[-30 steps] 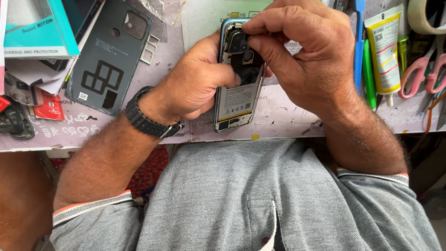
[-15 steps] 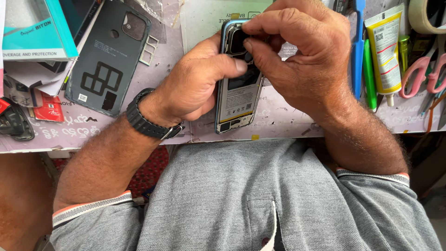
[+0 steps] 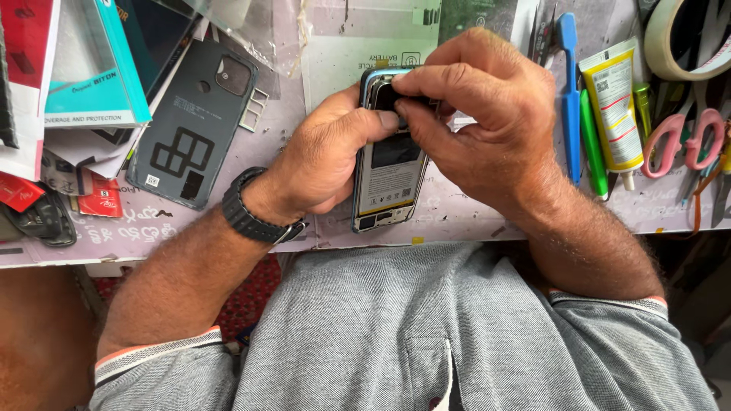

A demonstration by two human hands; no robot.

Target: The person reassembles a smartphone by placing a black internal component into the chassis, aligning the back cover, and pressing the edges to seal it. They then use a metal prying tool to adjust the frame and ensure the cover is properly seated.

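An opened phone (image 3: 388, 179) with its back off lies on the worktable, its battery and inner parts showing. My left hand (image 3: 324, 156) wraps around the phone's left side, thumb pressed onto its upper part. My right hand (image 3: 476, 122) covers the top right of the phone, its fingertips pinching a small dark part beside my left thumb. What lies under those fingers is hidden. A black watch (image 3: 247, 217) sits on my left wrist.
A grey phone back cover (image 3: 190, 125) lies to the left, next to a teal box (image 3: 95, 68). To the right are a blue tool (image 3: 569, 84), a yellow glue tube (image 3: 613, 110), pink-handled scissors (image 3: 681, 141) and a tape roll (image 3: 685, 42).
My left thumb has slid up to meet my right fingertips at the phone's top. The phone stays in place.
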